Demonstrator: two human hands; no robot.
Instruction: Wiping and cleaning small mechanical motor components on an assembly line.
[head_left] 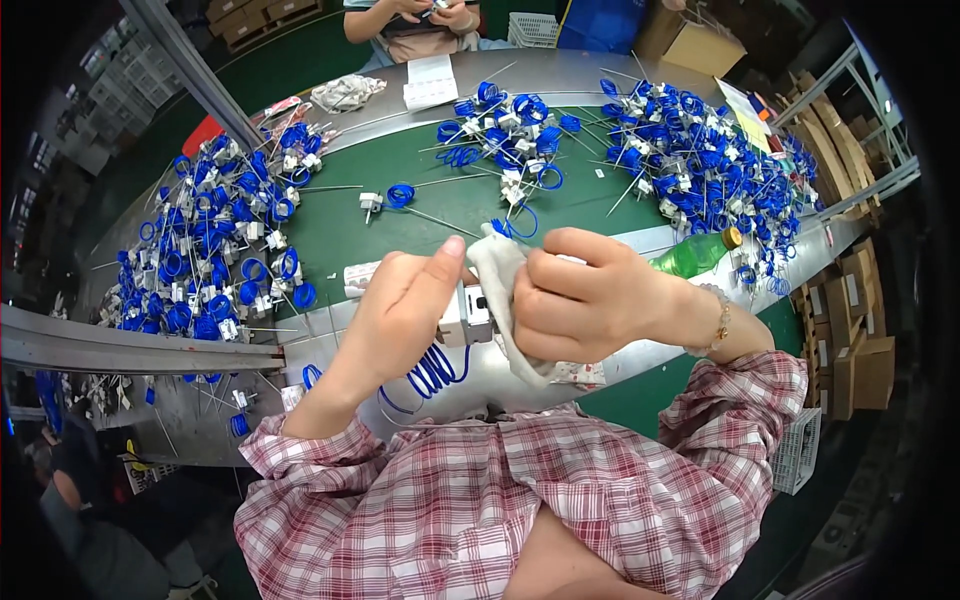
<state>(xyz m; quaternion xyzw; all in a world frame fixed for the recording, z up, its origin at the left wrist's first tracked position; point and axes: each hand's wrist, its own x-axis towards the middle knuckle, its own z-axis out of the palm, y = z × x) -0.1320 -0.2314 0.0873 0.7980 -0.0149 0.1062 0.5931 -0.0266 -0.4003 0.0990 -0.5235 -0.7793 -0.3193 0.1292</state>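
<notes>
My left hand [398, 312] is closed on a small white boxy part [466, 318] with a dark opening, held just in front of my chest. Below it hangs a loose coil of thin blue tubing [435, 372], seemingly joined to that part. Bunched in my right hand [585, 300] is an off-white cloth [497, 262], pressed up beside the white part. My right fingers are curled tight, and the cloth hides some of the part's right side. Just beyond the hands, a similar white part [370, 202] with a blue coil lies on the green mat [335, 235].
Heaps of blue-coiled parts lie at the left [205, 235], the far middle [515, 130] and the right [695, 160]. A green bottle [697, 254] lies right of my hand. A metal post [190, 70] rises at left. Across the table, a person [412, 30] handles a small white item.
</notes>
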